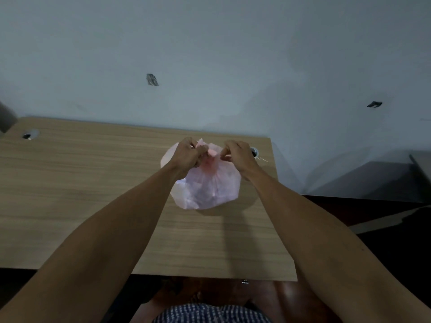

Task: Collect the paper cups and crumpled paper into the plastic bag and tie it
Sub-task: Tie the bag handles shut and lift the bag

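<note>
Tying under way: left hand (189, 153) and right hand (235, 152) each pinch the gathered neck of the filled pink plastic bag (207, 185) on the worktop (93, 183); the knot, apparently unfinished, needs cinching.

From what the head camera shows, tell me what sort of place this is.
Probably an office or study room: a wood-grain desk with a cable grommet hole, pushed against a plain painted wall.
</note>
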`<move>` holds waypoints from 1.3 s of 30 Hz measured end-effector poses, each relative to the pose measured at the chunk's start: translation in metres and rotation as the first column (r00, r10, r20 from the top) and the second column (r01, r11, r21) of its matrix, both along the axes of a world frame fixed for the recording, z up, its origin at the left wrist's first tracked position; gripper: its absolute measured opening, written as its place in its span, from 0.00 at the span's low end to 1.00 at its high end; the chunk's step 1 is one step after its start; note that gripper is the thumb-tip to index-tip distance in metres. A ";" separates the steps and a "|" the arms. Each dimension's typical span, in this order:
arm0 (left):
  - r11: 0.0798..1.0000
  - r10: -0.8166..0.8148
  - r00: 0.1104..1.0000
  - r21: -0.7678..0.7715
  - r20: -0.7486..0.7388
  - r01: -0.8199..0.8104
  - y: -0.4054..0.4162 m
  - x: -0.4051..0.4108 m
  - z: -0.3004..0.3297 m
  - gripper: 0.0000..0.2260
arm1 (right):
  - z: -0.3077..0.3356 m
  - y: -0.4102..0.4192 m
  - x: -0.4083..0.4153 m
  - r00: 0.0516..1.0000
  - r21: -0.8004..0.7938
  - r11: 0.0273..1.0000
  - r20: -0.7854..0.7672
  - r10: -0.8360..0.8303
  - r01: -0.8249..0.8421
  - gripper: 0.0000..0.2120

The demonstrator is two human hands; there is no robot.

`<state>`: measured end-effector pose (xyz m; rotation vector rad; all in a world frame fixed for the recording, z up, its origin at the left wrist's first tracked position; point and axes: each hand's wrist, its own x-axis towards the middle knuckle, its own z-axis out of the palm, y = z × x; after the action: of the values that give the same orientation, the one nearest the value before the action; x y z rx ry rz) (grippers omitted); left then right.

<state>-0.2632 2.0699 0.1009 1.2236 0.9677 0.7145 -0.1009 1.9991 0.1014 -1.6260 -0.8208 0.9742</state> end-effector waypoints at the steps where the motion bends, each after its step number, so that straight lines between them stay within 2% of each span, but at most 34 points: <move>1: 1.000 0.013 1.000 0.005 -0.012 -0.013 0.000 -0.003 -0.001 0.09 | 0.000 -0.002 -0.001 0.998 -0.025 0.998 0.006 0.056 -0.056 0.17; 5: 0.999 0.021 0.997 0.030 -0.073 -0.019 -0.002 -0.012 -0.006 0.09 | -0.002 -0.009 -0.011 0.964 -0.127 0.969 0.139 0.228 -0.211 0.18; 9: 0.999 0.022 0.990 0.052 -0.143 -0.014 -0.001 -0.022 -0.012 0.08 | -0.003 -0.007 -0.021 0.957 -0.135 0.968 0.169 0.235 -0.213 0.13; 12: 0.990 0.113 0.969 0.102 -0.220 -0.093 0.002 -0.026 -0.013 0.10 | -0.006 -0.001 -0.024 0.943 -0.122 0.967 0.223 0.246 -0.223 0.17; 14: 0.977 0.189 0.941 0.153 -0.283 -0.150 0.006 -0.030 -0.014 0.11 | -0.005 -0.001 -0.024 0.920 -0.119 0.965 0.293 0.260 -0.235 0.18; 17: 0.946 0.296 0.870 0.245 -0.393 -0.211 0.018 -0.045 -0.017 0.15 | -0.007 -0.002 -0.017 0.874 -0.116 0.966 0.412 0.258 -0.231 0.11; 23: 0.929 0.362 0.792 0.255 -0.492 -0.267 0.026 -0.067 -0.031 0.15 | -0.023 -0.003 -0.011 0.859 -0.226 0.956 0.435 0.269 -0.185 0.06; 25: 0.935 0.353 0.749 0.243 -0.561 -0.258 0.021 -0.068 -0.034 0.13 | -0.027 -0.001 -0.013 0.852 -0.247 0.957 0.457 0.256 -0.154 0.08; 28: 0.951 0.308 0.687 0.218 -0.658 -0.217 0.014 -0.070 -0.032 0.14 | -0.031 0.001 -0.013 0.869 -0.254 0.960 0.441 0.224 -0.118 0.18; 30: 0.944 0.330 0.665 0.234 -0.671 -0.232 0.010 -0.068 -0.033 0.17 | -0.037 0.001 -0.014 0.895 -0.245 0.964 0.403 0.193 -0.098 0.20; 32: 0.920 0.392 0.681 0.239 -0.618 -0.312 0.006 -0.067 -0.039 0.26 | -0.045 0.000 -0.018 0.918 -0.252 0.967 0.372 0.141 -0.047 0.11; 33: 0.910 0.411 0.701 0.216 -0.583 -0.354 0.004 -0.067 -0.041 0.32 | -0.049 -0.001 -0.020 0.923 -0.256 0.966 0.366 0.117 -0.021 0.11; 36: 0.902 0.402 0.754 0.085 -0.520 -0.423 0.003 -0.070 -0.052 0.50 | -0.060 0.000 -0.027 0.945 -0.330 0.944 0.316 0.082 0.028 0.40; 37: 0.903 0.388 0.761 0.050 -0.519 -0.426 0.003 -0.071 -0.056 0.53 | -0.063 0.000 -0.030 0.952 -0.344 0.938 0.298 0.067 0.041 0.45; 39: 0.908 0.350 0.771 -0.011 -0.532 -0.420 0.003 -0.074 -0.064 0.54 | -0.070 0.001 -0.035 0.963 -0.361 0.931 0.265 0.043 0.057 0.46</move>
<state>-0.3370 2.0732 0.0372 1.1311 1.7346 0.6291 -0.1356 1.9997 0.0313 -2.1187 -0.8477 0.9530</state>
